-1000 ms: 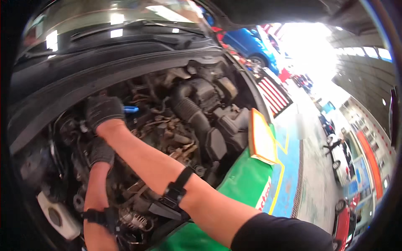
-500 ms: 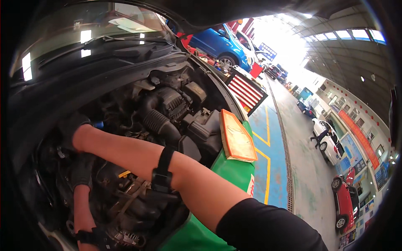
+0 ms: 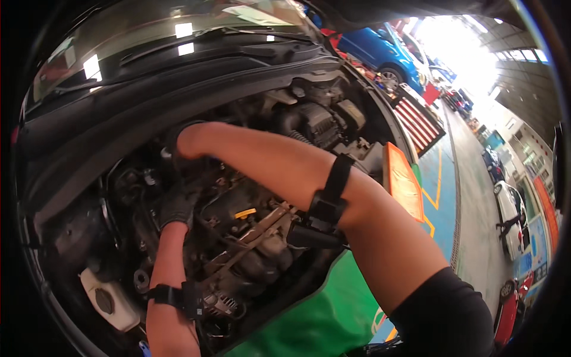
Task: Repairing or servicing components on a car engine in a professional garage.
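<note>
Nearest the worker, a black strap (image 3: 338, 181) with a box on it rides the right forearm, low over the engine (image 3: 264, 253); if that arm dips, I'd expect it to knock or snag on the metalwork. The green cover (image 3: 309, 309) drapes the front edge, and a leaning hip could drag it askew. The white tank (image 3: 122, 315) sits capped beside the left forearm, within elbow-bumping range.

Further in, the yellow handle (image 3: 245, 213) stands close to the left hand (image 3: 178, 205), where a careless sweep might bend it. That gloved hand is down among dark hoses; the right hand (image 3: 171, 143) is tucked past it, under the cowl, mostly behind its own wrist. It's murky there, so I can't tell whether either hand's fingers are clenched or loose. Working that blind, a slip could skin knuckles or tug a hose.

Beyond the right arm, the orange-rimmed filter (image 3: 403, 184) leans on the bay's edge; one elbow nudge could topple it. The drawer cabinet (image 3: 418, 123) and blue car (image 3: 372, 50) are well apart.
</note>
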The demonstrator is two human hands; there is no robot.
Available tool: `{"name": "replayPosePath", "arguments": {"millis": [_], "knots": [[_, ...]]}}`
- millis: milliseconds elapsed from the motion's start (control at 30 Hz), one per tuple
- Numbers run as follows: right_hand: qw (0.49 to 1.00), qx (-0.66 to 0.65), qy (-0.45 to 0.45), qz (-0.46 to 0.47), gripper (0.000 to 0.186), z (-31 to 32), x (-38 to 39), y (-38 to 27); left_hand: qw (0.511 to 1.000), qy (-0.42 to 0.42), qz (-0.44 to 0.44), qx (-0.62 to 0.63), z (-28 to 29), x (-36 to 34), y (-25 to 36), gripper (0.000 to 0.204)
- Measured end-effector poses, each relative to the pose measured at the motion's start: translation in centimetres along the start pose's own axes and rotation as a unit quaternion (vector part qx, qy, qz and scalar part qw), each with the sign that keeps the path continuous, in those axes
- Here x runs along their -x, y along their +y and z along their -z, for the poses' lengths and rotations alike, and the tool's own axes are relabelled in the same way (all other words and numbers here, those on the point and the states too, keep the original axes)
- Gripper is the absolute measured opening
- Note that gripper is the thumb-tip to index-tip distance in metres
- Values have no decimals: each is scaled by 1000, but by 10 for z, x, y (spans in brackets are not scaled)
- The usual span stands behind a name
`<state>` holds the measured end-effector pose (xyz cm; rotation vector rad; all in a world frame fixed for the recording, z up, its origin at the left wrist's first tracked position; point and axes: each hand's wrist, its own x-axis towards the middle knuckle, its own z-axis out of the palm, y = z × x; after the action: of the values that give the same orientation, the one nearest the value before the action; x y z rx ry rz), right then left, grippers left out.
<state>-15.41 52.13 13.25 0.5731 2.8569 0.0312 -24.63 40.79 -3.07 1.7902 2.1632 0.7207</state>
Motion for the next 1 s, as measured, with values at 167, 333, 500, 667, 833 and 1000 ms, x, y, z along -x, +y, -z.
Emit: {"name": "replayPosePath", "arguments": {"millis": [167, 333, 500, 667, 833, 1000], "knots": [[999, 31, 17, -9, 32, -1, -15, 9, 1000, 6, 16, 13, -7, -6, -4, 49], [999, -21, 21, 40, 27, -21, -25, 20, 999, -24, 30, 21, 0, -3, 4, 48], [998, 32, -24, -50, 24, -17, -14, 32, 998, -38, -15, 43, 14, 2, 18, 51], [993, 50, 4, -110, 25, 17, 64, 71, 996, -25, -83, 34, 13, 9, 21, 54], [963, -167, 35, -210, 38, -21, 85, 117, 957, -175, -167, -158, -3, 0, 15, 52], [975, 212, 65, 32, 36, -123, 52, 193, 971, -186, -100, -109, -5, -4, 12, 46]]}}
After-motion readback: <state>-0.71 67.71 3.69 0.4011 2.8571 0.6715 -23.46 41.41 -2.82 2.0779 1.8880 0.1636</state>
